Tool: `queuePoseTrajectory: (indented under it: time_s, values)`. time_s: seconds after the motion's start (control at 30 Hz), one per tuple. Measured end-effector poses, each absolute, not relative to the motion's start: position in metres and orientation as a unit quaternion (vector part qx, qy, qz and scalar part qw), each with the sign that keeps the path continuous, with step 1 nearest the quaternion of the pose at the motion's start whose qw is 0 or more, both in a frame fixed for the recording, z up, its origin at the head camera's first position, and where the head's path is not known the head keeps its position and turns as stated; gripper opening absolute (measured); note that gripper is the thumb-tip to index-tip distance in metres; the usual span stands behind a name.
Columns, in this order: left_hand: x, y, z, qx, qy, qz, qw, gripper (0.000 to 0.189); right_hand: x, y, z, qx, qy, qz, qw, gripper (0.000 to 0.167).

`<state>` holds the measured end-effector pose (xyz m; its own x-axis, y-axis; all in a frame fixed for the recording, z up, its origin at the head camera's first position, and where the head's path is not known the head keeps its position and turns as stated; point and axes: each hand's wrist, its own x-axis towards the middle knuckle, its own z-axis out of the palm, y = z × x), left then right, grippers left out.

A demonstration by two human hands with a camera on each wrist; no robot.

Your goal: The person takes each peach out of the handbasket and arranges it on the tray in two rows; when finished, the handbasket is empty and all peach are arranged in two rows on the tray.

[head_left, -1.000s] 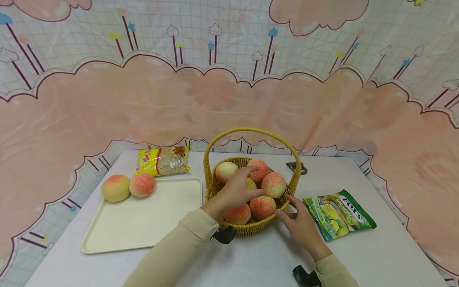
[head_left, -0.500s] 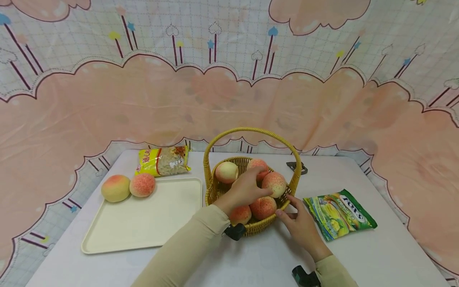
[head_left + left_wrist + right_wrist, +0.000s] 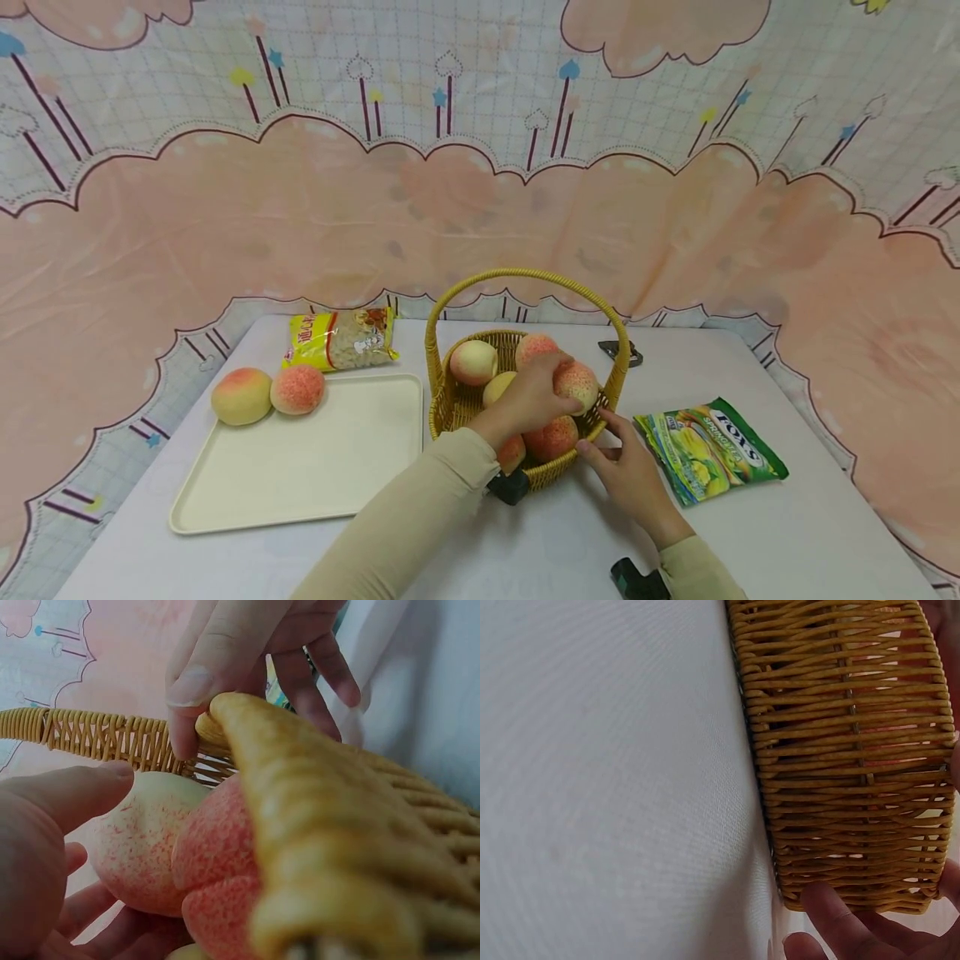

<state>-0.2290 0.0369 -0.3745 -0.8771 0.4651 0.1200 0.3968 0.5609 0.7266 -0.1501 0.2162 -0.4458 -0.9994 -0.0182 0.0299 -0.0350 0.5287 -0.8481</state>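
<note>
A yellow wicker basket (image 3: 442, 412) with a tall hooped handle holds several peaches. My left hand (image 3: 529, 398) reaches in from the left and grips a pale, red-speckled peach (image 3: 577, 385) at the basket's right side. In the left wrist view its thumb (image 3: 82, 793) lies on the speckled peach (image 3: 142, 840), with fingers round the far side. A redder peach (image 3: 217, 847) sits against it. My right hand (image 3: 632, 467) pinches the right rim of the basket, its fingers (image 3: 840, 919) against the weave in the right wrist view.
Left of the basket lies a cream tray (image 3: 300, 467), with a yellow-red fruit (image 3: 242, 397) and a pink peach (image 3: 297, 389) at its back left corner. Behind it is a yellow snack bag (image 3: 341, 339). A green candy bag (image 3: 712, 450) and a small dark object (image 3: 622, 352) lie right.
My left hand has moved right across the basket and closed round the speckled peach. A yellowish fruit behind it shows more now. The right hand has stayed on the rim.
</note>
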Motion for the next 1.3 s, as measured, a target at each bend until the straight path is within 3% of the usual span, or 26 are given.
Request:
queuePoseTrajectory:
  time_s: [0.73,1.3]
  values:
    - [-0.233,0.040,-0.378,0.228,0.884,0.407,0.040,0.060,-0.148,0.216,-0.443,0.017,-0.873,0.488,0.003,0.071]
    - [-0.229,0.006,-0.368,0.263,0.865,0.426,0.041,0.067,-0.148,0.216,-0.444,0.016,-0.872,0.489,0.003,0.072]
